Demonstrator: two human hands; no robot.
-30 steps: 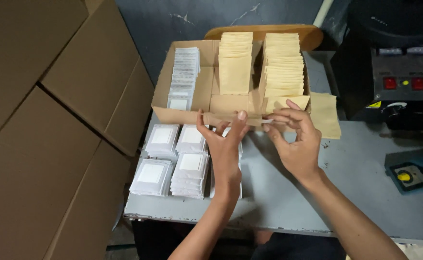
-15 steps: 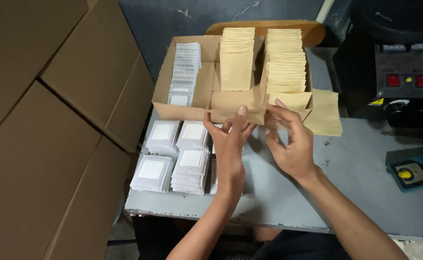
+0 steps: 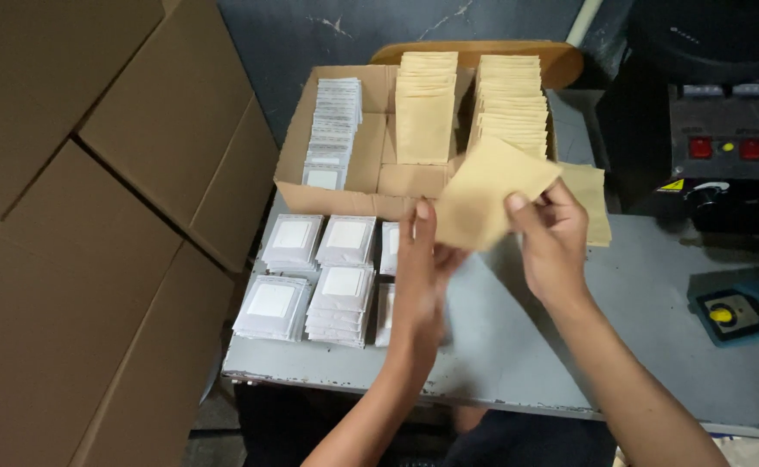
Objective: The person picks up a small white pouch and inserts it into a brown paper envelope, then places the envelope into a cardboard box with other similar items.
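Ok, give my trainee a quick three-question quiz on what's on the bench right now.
1. True or false: both hands hold the tan paper envelope.
2. Where do the loose stacks of white packets lie? A) inside the cardboard box B) on the grey table in front of the box C) on the blue device
3. What fills the two right-hand rows of the cardboard box?

Key:
1. True: left hand and right hand grip it.
2. B
3. Tan envelopes, standing in rows.

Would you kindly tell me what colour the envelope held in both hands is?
The envelope is plain tan kraft brown, clearest in the head view.
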